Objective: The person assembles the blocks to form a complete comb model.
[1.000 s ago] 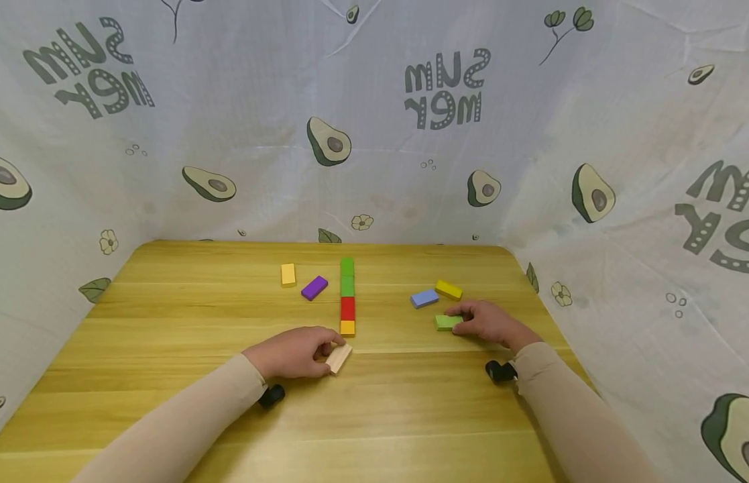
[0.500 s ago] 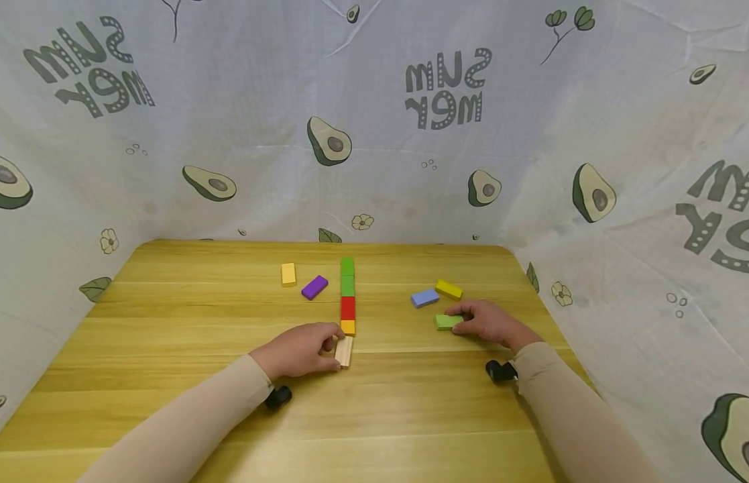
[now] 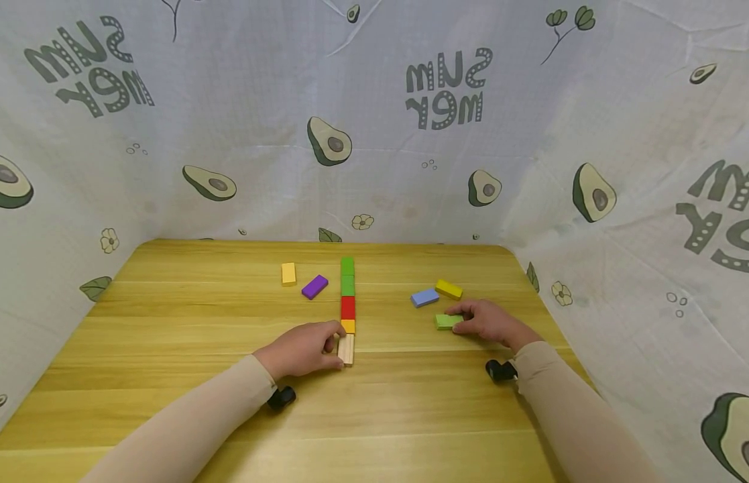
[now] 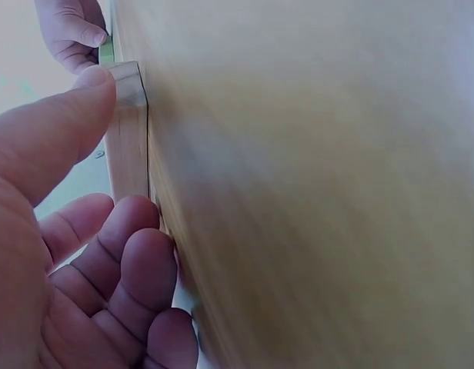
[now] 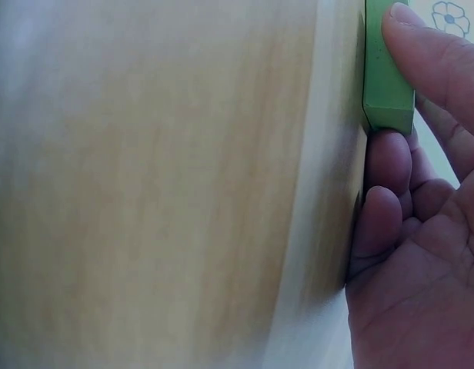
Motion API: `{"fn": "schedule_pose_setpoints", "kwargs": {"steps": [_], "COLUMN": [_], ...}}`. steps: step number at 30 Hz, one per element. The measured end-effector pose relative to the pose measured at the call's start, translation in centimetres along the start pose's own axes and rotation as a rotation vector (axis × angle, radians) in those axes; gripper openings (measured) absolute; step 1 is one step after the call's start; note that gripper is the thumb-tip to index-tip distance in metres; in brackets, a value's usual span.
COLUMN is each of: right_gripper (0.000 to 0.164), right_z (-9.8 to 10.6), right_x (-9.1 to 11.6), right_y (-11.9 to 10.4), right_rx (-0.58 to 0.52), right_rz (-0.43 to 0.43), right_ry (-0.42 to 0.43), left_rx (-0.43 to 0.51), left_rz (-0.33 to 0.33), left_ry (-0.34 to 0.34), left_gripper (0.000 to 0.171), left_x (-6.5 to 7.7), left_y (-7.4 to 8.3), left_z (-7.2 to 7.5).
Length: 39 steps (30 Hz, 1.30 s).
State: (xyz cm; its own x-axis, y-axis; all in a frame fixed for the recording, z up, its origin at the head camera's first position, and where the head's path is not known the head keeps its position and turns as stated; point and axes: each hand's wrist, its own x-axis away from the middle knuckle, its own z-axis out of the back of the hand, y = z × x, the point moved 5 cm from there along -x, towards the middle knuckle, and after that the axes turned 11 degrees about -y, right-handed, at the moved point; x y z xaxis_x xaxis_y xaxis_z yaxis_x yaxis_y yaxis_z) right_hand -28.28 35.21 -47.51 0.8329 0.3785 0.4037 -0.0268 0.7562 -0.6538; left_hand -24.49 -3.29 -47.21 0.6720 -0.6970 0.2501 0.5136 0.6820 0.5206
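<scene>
My left hand [image 3: 304, 350] pinches a plain wooden block [image 3: 347, 350] lengthwise between thumb and fingertips. That block lies flat at the near end of a straight row: two green blocks [image 3: 347, 276], a red block [image 3: 348, 308] and an orange block [image 3: 348, 327]. In the left wrist view the thumb sits at one end of the wooden block [image 4: 129, 146]. My right hand [image 3: 489, 322] grips a light green block [image 3: 448, 322] lying on the table; the right wrist view has the thumb against the side of this green block [image 5: 388, 69].
Left of the row lie a purple block [image 3: 315, 287] and a pale orange block [image 3: 288, 274]. A blue block [image 3: 424, 298] and a yellow block [image 3: 448, 289] lie beyond the right hand. Printed cloth [image 3: 259, 121] hangs around the wooden table [image 3: 398, 416].
The left hand has shifted slightly right and turned the wooden block from slanted to in line with the row, against or very near the orange block. My right hand has stayed in place.
</scene>
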Motion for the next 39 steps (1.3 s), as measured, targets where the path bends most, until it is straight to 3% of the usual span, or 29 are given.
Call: {"fn": "schedule_pose_setpoints", "kwargs": {"steps": [39], "right_gripper": [0.047], "right_z": [-0.02], "right_x": [0.01], "right_y": [-0.17], "right_rx": [-0.010], "right_rz": [0.002], "right_ry": [-0.009], "left_rx": [-0.002], "left_rz": [-0.014], "left_ry": [0.016], "left_gripper": [0.046], "left_x": [-0.40], "left_y": [0.14], "left_z": [-0.33]}}
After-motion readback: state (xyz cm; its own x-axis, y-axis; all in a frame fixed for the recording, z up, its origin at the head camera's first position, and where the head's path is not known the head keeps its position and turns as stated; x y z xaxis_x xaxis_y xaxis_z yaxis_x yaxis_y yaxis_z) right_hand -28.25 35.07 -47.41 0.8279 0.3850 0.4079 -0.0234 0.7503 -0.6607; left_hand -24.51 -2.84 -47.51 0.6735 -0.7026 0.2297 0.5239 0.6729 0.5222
